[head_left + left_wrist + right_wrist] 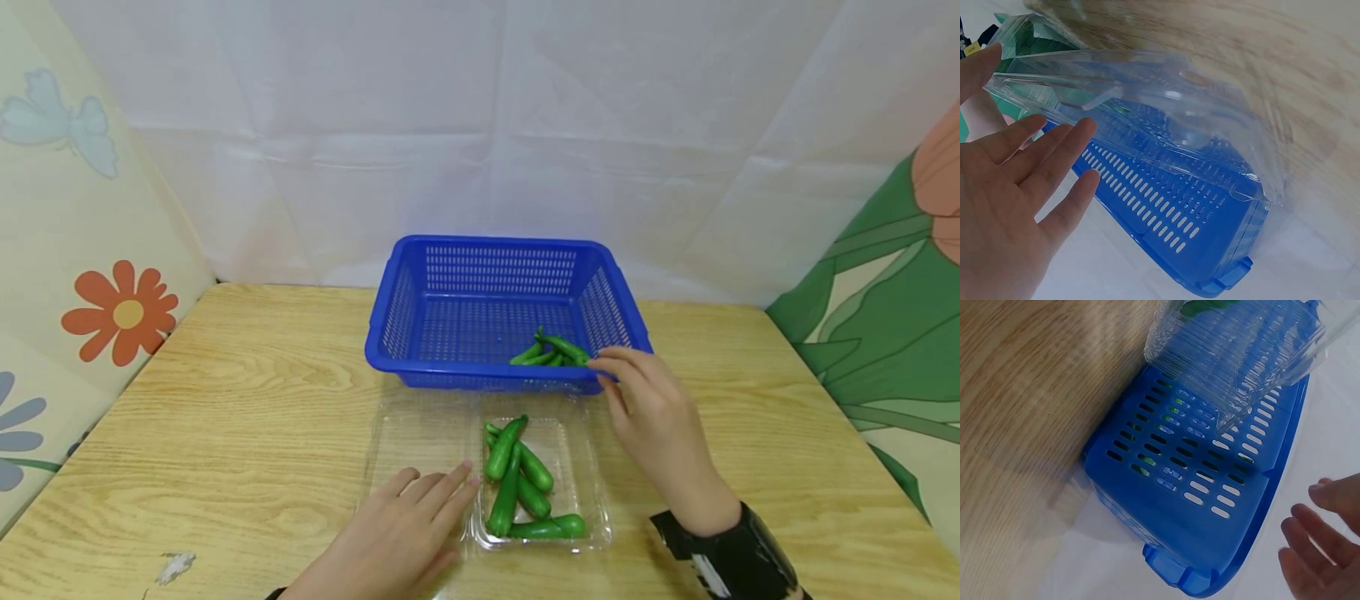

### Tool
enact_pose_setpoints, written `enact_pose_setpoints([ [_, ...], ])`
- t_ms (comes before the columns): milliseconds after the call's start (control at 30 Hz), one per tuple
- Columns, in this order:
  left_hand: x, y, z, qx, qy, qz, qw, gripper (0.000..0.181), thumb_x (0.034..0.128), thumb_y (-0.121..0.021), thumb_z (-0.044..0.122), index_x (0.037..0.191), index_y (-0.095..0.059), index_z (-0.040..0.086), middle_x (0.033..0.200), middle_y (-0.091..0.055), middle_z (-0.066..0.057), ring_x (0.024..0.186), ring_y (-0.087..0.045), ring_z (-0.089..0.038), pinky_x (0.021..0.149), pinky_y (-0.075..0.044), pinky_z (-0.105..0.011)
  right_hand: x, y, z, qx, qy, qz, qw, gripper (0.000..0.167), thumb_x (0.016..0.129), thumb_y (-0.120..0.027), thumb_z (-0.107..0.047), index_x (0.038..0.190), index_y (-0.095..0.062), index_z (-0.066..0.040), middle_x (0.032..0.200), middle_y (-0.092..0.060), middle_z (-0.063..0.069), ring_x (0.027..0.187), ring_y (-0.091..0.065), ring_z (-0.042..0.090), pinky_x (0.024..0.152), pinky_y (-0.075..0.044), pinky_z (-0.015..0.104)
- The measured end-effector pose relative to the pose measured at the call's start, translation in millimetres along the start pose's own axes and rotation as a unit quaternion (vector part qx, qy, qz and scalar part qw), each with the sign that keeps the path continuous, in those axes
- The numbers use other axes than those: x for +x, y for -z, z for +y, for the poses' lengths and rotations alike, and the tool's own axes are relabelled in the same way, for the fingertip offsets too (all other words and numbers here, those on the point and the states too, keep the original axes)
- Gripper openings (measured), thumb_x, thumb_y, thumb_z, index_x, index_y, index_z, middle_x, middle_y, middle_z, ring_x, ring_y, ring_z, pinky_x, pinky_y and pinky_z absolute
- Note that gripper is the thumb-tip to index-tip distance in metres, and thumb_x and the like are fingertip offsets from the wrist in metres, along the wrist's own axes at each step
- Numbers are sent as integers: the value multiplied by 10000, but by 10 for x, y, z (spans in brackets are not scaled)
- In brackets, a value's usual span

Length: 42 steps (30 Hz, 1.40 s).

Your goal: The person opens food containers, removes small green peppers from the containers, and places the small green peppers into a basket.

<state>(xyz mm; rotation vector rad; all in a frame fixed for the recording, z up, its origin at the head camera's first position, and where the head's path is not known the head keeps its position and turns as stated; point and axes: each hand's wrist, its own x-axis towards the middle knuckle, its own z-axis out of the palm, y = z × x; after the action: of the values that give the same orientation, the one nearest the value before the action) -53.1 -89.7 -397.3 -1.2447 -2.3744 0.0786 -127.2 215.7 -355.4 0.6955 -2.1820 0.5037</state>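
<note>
A clear hinged plastic box (592,500) lies unfolded on the table; several green, cucumber-shaped pieces (505,500) rest in its right half. My left hand (390,533) lies over the left half near the fold, fingers extended; in the left wrist view that hand (1029,181) is beside the clear plastic (1166,100). Behind the box is a blue basket (450,367) with more green pieces (562,348) in its front right part. At the basket's front right rim, my right hand (663,425) has loosely bent fingers. The right wrist view shows this hand (1325,544) holding nothing, near the basket rim (1260,519).
The wooden table (247,400) extends around the box and basket. A white sheet (480,125) hangs behind it. Patterned panels with a red flower (127,313) and green leaves (892,333) stand at the left and right.
</note>
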Motion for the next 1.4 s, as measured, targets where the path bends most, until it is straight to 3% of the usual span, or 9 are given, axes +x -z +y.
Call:
enact_pose_setpoints([
  [233, 5, -3, 6, 4, -8, 52, 10000, 665, 813, -680, 467, 1341, -578, 75, 1346, -603, -62, 1146, -599, -163, 877, -469, -334, 19, 14, -39, 170, 548, -392, 9976, 202, 841, -642, 64, 1023, -712, 11, 1073, -679, 162, 992, -630, 348, 911, -485, 451],
  [300, 5, -4, 7, 12, -7, 60, 10000, 667, 811, -681, 468, 1340, -579, 75, 1343, -605, -61, 1138, -602, -163, 872, -470, -335, 28, 21, -74, 193, 628, -440, 9969, 157, 930, -584, -19, 1015, -714, 7, 1065, -682, 157, 995, -633, 344, 916, -484, 446],
  [467, 7, -7, 4, -1, -8, 103, 9999, 665, 802, -687, 462, 1334, -585, 76, 1324, -616, -59, 1120, -609, -163, 862, -472, -335, 57, 21, -153, 381, 982, -418, 9936, 405, 1067, -395, -231, 985, -718, -1, 1038, -687, 142, 1003, -627, 341, 987, -437, 357],
  [633, 7, -8, 5, -11, -11, 127, 9999, 668, 799, -689, 458, 1336, -584, 74, 1313, -621, -60, 1112, -612, -163, 857, -473, -335, 50, 29, -214, 580, 1171, -686, 9890, 465, 1074, -349, -266, 993, -723, -2, 1062, -694, 137, 1046, -614, 350, 1095, -328, 273],
  [767, 5, -7, 6, -38, -5, 125, 9999, 668, 804, -688, 455, 1340, -580, 71, 1318, -618, -63, 1114, -612, -166, 861, -473, -337, 44, 39, -266, 715, 1195, -894, 9862, 489, 1075, -328, -282, 1000, -729, -11, 1085, -700, 123, 1072, -614, 338, 1102, -323, 275],
  [1000, 9, -1, 6, -34, 3, 65, 10000, 669, 814, -688, 463, 1346, -573, 74, 1330, -610, -63, 1129, -604, -164, 872, -472, -337, 36, 37, -342, 945, 1515, -1048, 9783, 436, 1072, -359, -281, 1003, -738, -76, 1068, -711, 53, 1022, -643, 271, 944, -475, 376],
  [1133, 11, 0, 7, -57, 12, 52, 10000, 666, 817, -687, 460, 1347, -571, 72, 1333, -608, -63, 1128, -604, -164, 872, -470, -338, 18, 34, -388, 1149, 1702, -1223, 9710, 400, 1070, -373, -275, 1021, -730, -104, 1052, -708, 16, 981, -653, 217, 871, -514, 371],
  [1267, 10, -1, 7, -54, 6, 64, 10000, 662, 817, -684, 457, 1344, -574, 71, 1331, -609, -63, 1127, -606, -163, 871, -470, -337, -4, 16, -429, 1342, 1859, -1345, 9640, 279, 1048, -465, -221, 1033, -721, -112, 1059, -703, 6, 980, -654, 197, 866, -520, 365],
  [1400, 11, -2, 5, -78, 11, 82, 9999, 668, 814, -692, 459, 1345, -575, 70, 1330, -610, -66, 1116, -609, -167, 866, -473, -342, -21, 7, -476, 1325, 1939, -1649, 9580, 127, 931, -644, -115, 1036, -712, -125, 1064, -694, 3, 1008, -646, 194, 899, -511, 370],
])
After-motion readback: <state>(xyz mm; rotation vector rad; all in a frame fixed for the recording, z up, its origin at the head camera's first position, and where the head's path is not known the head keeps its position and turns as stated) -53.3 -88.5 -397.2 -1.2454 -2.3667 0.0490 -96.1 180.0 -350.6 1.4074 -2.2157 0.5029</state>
